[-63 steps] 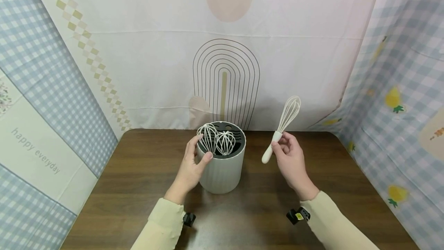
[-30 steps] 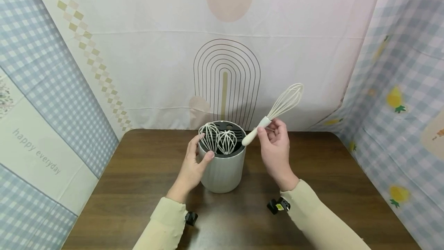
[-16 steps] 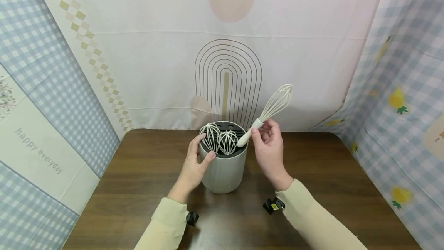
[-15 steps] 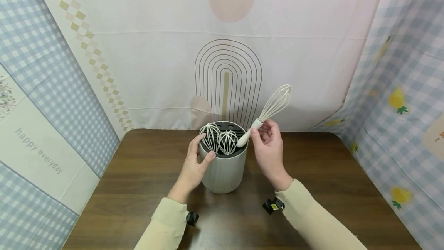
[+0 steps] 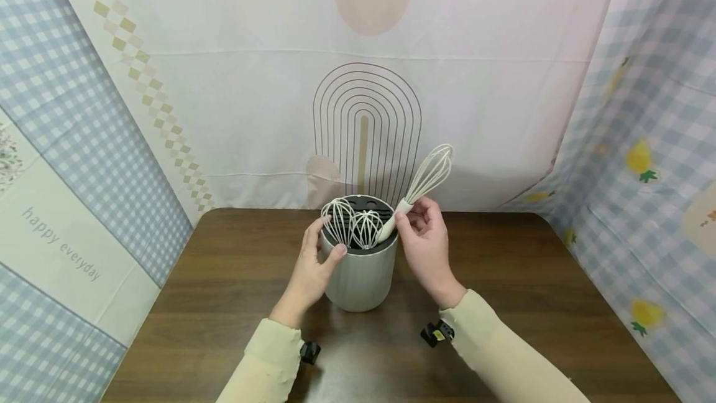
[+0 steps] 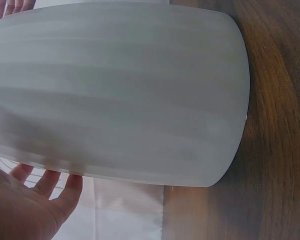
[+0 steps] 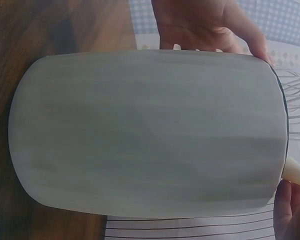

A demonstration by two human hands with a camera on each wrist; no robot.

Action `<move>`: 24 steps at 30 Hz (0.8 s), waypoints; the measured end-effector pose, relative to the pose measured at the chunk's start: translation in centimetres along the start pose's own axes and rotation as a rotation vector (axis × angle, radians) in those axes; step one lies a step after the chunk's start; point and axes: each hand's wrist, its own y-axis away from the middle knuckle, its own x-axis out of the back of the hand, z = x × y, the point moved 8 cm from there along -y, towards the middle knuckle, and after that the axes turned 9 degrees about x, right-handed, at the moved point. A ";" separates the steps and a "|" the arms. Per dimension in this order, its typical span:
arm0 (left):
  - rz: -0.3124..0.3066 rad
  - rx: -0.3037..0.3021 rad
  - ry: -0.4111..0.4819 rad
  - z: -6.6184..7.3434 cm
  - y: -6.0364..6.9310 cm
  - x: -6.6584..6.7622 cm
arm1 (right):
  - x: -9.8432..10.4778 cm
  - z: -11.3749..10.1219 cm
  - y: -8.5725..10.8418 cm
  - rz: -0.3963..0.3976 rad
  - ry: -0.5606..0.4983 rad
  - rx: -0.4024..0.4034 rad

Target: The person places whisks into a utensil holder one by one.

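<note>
A pale grey utensil holder (image 5: 360,282) with a black slotted top stands on the wooden table. Two whisks stand in it, one on the left (image 5: 337,221) and one on the right (image 5: 366,230), wire ends up. My left hand (image 5: 304,269) holds its left side, thumb at the front rim; in the left wrist view the fingers (image 6: 65,197) curl against the wall. My right hand (image 5: 427,247) pinches a third whisk (image 5: 404,206) near the top of its handle. That whisk tilts right, its handle end at the black top's right side; the tip is hidden.
The brown table (image 5: 235,303) reaches back to a white cloth (image 5: 240,111) with printed arches. Checked cloths hang at the left (image 5: 73,79) and right (image 5: 643,216). A small black device (image 5: 438,332) sits at the right wrist, another (image 5: 310,352) at the left.
My right hand has carried its whisk leftward from beside the holder, and the handle end has come down at the holder's top. The left hand has stayed on the holder.
</note>
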 end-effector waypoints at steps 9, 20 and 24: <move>0.000 -0.005 0.005 -0.1 0.0 0.0 | -0.2 0.5 0.3 -0.021 0.030 -0.041; -0.006 -0.013 0.010 0.0 0.0 -0.1 | -0.3 0.1 0.5 -0.049 0.110 -0.045; -0.007 -0.010 0.002 0.0 0.0 -0.1 | -0.5 0.0 0.6 -0.075 0.118 -0.031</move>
